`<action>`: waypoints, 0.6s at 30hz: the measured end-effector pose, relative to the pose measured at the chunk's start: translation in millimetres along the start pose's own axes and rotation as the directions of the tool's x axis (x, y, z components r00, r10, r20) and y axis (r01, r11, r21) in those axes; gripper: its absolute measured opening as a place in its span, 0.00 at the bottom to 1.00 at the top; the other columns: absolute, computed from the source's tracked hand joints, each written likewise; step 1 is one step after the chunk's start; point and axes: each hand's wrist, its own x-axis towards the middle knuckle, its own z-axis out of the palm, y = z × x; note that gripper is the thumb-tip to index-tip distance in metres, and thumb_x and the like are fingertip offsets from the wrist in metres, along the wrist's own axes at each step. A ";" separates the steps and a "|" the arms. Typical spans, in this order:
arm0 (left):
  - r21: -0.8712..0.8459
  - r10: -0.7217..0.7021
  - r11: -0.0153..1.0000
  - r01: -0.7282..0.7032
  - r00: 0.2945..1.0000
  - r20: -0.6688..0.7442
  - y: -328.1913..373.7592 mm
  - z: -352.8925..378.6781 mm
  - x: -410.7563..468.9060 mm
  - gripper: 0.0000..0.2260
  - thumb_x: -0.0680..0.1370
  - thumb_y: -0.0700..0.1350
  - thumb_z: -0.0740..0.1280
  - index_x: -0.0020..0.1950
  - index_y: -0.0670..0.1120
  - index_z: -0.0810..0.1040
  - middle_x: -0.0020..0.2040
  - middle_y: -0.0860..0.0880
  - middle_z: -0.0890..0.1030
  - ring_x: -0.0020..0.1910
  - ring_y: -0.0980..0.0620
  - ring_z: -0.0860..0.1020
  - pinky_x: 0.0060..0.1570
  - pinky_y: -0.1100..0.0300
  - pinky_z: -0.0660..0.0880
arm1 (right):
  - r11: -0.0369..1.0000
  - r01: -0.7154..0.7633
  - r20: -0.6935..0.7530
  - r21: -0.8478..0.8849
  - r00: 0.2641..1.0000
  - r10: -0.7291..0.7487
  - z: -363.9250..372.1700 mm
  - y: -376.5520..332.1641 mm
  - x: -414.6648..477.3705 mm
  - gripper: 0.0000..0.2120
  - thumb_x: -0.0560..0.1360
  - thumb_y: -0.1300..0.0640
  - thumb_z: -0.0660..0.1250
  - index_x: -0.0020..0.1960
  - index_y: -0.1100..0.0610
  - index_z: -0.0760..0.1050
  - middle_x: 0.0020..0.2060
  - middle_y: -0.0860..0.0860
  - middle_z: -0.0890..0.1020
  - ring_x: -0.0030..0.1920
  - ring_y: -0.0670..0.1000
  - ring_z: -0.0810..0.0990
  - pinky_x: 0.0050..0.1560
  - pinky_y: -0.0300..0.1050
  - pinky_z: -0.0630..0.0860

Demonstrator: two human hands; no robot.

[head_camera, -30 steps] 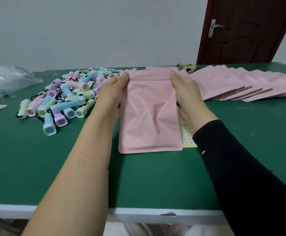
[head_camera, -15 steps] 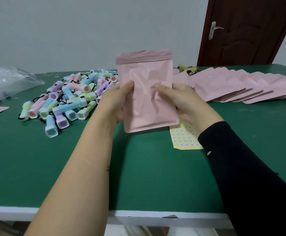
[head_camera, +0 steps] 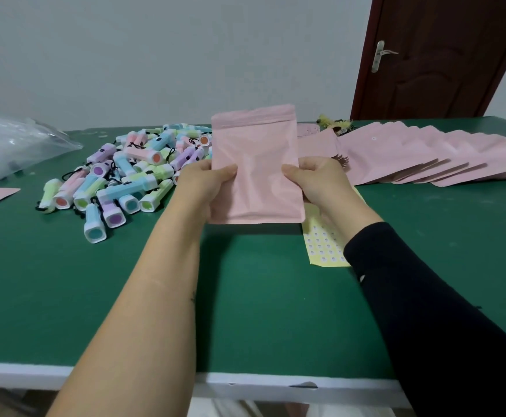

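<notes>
A pink zip pouch (head_camera: 256, 167) stands upright in the air above the green table (head_camera: 260, 296), its sealed strip on top. My left hand (head_camera: 206, 188) grips its left edge, thumb on the front. My right hand (head_camera: 318, 179) grips the right edge the same way. The pouch looks slightly puffed and creased. What is inside it cannot be seen.
A heap of pastel mini flashlights (head_camera: 119, 179) lies to the left. Several flat pink pouches (head_camera: 432, 155) fan out at the right. A yellow sticker sheet (head_camera: 324, 245) lies under my right wrist. A clear plastic bag (head_camera: 11, 145) sits far left, a brown door (head_camera: 438, 55) behind.
The pouch lay flat on the table with my hands at its top; both hands lifted it upright and slid down to grip its sides.
</notes>
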 end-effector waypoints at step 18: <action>0.250 0.180 0.958 -0.138 0.972 -0.154 -14.3 -11.9 4.2 0.18 0.73 0.47 0.75 0.61 0.48 0.78 0.52 0.52 0.82 0.47 0.53 0.80 0.44 0.60 0.75 | 0.965 0.161 0.051 -0.205 0.987 -0.154 -32.7 20.5 9.2 0.09 0.81 0.55 0.62 0.59 0.50 0.77 0.44 0.44 0.83 0.34 0.43 0.78 0.31 0.33 0.75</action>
